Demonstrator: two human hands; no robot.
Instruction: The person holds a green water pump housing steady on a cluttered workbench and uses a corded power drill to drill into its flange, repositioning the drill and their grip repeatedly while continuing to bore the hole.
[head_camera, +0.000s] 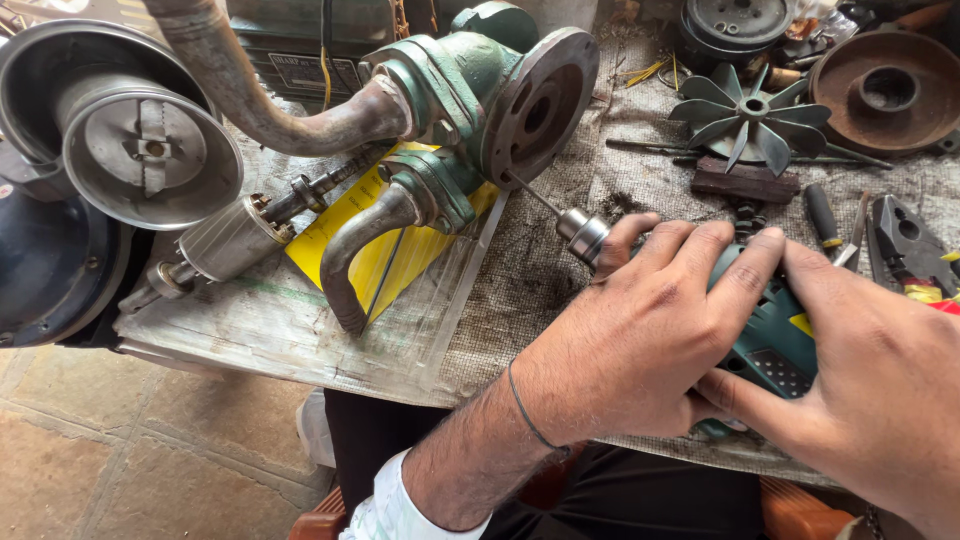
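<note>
Both hands clamp the green drill, left hand over its front, right hand behind at the grip, bit touching the pump flange ahead on the counter; it looks heavy, stiff, best held two-handed

Both hands, the left hand and right hand, crowded the green drill, whose bit met the flange of the green pump body. A curved pipe and motor rotor blocked the approach from the left; a fan impeller, screwdriver and pliers cluttered the right. Bare sacking near the bench's front edge offered open room.
</note>
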